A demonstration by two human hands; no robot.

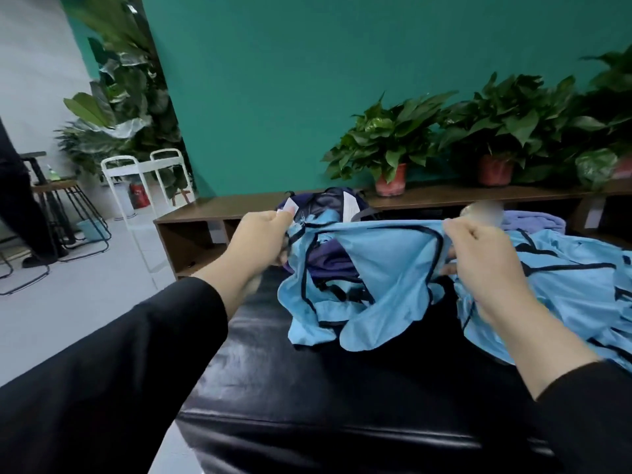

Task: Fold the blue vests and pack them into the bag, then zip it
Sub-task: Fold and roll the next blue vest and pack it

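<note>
Over at the left, off the bench, a white rack point(143, 186) and a stool point(65, 213) are standing on the pale floor, taking no part in this. The left hand point(260, 241) is gripping the left end of a blue vest point(372, 268), fingers curled round the dark-trimmed edge, and is holding it up over the far left part of the black bench point(307, 388). The vest is hanging slack between the two hands, its lower folds resting on the bench top. Behind it, against the far edge of the bench, a dark blue bag point(328, 203) is sitting, seemingly open towards the person, though the raised cloth is hiding most of its mouth. The right hand point(478, 258) is pinching the right end of the same vest, thumb on top and fingers tucked under the fabric. Further right, more blue vests point(564, 285) are lying in a loose heap along the right side of the bench, and potted plants point(393, 148) are lining the wooden shelf point(478, 195) beyond.

The step in hand looks like straightening this vest before folding. To do it well, the hands should be pulling the top edge taut and level, letting the bunched lower part drop free, then laying it flat on the bare near part of the bench, clear of the heap.
</note>
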